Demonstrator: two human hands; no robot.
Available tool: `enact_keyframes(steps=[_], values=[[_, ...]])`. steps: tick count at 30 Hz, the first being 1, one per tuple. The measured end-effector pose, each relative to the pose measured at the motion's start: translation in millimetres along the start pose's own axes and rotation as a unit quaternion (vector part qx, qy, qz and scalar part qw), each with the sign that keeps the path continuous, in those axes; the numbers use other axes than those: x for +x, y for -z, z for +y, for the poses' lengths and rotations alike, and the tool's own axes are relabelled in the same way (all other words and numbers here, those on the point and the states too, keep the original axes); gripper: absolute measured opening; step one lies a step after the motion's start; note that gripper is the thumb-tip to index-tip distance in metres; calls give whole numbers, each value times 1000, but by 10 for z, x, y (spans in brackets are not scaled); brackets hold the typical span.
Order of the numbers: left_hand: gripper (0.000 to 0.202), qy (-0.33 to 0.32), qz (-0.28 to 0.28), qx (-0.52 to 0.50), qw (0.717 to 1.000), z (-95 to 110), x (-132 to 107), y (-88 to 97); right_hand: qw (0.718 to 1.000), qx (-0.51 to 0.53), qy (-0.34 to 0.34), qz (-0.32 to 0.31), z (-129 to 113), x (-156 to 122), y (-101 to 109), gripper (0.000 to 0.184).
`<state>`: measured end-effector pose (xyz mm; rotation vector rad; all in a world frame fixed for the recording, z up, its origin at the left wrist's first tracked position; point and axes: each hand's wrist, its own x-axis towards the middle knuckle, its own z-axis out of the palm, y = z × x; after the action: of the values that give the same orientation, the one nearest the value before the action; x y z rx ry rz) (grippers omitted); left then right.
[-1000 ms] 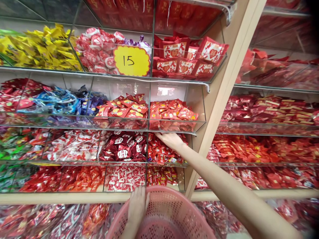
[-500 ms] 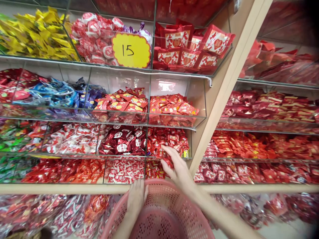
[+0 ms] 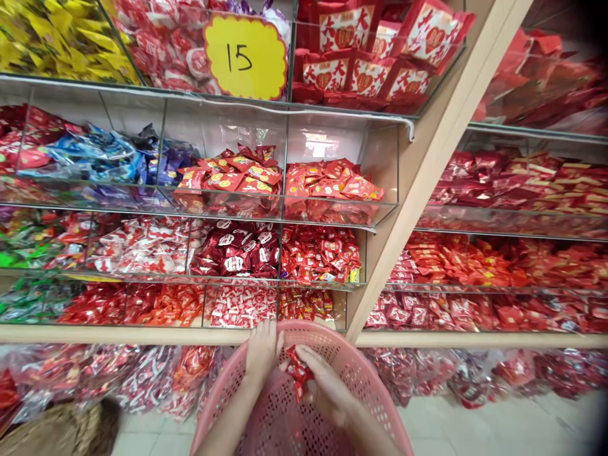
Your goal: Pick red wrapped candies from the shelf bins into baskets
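Observation:
My left hand (image 3: pixel 260 353) grips the far rim of a pink perforated plastic basket (image 3: pixel 361 386) held low in front of me. Over the inside of the basket, my right hand (image 3: pixel 323 385) is closed round a small bunch of red wrapped candies (image 3: pixel 297 373). The bin of small red candies (image 3: pixel 319 254) sits above the basket, in the third row of clear shelf compartments.
Clear acrylic bins hold yellow, blue, green, white and red wrapped sweets across several rows. A yellow price tag reading 15 (image 3: pixel 244 58) hangs at the top. A slanted wooden upright (image 3: pixel 427 171) divides two shelf bays. A woven item (image 3: pixel 57 430) shows at the bottom left.
My right hand drew back from the red candy bin with candies and came down into the basket. The view tilted downward; the left hand stayed on the rim.

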<state>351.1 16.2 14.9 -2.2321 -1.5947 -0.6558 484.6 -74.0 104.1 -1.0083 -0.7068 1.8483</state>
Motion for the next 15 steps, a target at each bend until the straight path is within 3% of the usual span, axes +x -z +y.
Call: enact_keyframes(steps=[6, 9, 12, 15], values=[[28, 0, -1, -11, 1000, -19, -12, -57, 997, -45, -28, -55, 84, -4, 172, 30], [29, 3, -4, -8, 1000, -15, -13, -46, 988, -130, -38, -81, 179, -13, 254, 29], [29, 4, 1, -6, 1000, -6, -11, -24, 956, -268, -74, -89, 353, -39, 328, 32], [29, 5, -1, -8, 1000, 1, -5, -6, 905, -393, -100, -131, 610, -45, 413, 33]])
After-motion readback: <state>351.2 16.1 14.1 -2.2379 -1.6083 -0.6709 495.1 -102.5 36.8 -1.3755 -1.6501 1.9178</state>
